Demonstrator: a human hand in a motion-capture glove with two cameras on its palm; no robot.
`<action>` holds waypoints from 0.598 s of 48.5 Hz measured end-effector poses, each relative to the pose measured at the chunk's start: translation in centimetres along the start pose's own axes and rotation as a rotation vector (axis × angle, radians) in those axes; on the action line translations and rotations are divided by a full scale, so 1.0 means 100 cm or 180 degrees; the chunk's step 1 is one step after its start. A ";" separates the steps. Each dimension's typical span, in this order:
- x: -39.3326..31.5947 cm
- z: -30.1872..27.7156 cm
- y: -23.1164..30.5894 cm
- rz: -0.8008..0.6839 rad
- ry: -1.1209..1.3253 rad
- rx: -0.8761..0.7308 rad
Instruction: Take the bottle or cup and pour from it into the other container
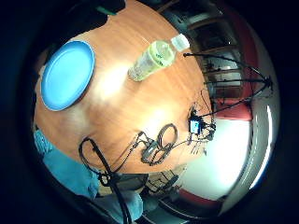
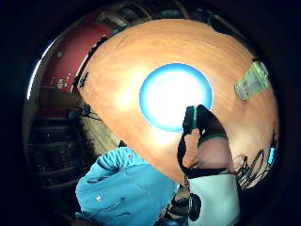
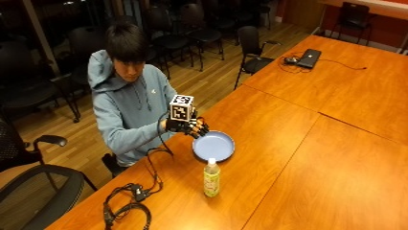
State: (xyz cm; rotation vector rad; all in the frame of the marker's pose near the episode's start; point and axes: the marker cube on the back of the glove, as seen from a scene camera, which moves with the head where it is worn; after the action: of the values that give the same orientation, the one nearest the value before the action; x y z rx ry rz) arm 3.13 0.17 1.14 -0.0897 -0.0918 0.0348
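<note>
Right now your gloved hand (image 3: 188,126) hovers above the blue plate (image 3: 213,146), fingers relaxed, holding nothing. The bottle (image 3: 211,178) stands upright on the desk (image 3: 287,143), near the plate.

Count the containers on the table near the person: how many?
2. A capped bottle stands upright on the table; a blue plate lies beyond it, under the raised right hand. Nothing seems hidden.
</note>
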 end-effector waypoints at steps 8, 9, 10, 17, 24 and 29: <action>0.024 0.001 0.009 0.0147 0.0023 0.0020; 0.027 0.002 0.011 0.0163 0.0025 0.0025; 0.030 0.002 0.012 0.0183 0.0024 0.0028; 0.060 0.003 0.026 0.0311 0.0034 0.0041; 0.106 0.001 0.038 0.0550 0.0005 0.0154; 0.135 0.010 0.049 0.0687 -0.0009 0.0227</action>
State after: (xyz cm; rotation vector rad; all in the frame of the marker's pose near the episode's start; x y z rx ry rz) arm 16.29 5.61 2.87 -0.0280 -0.0834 0.2538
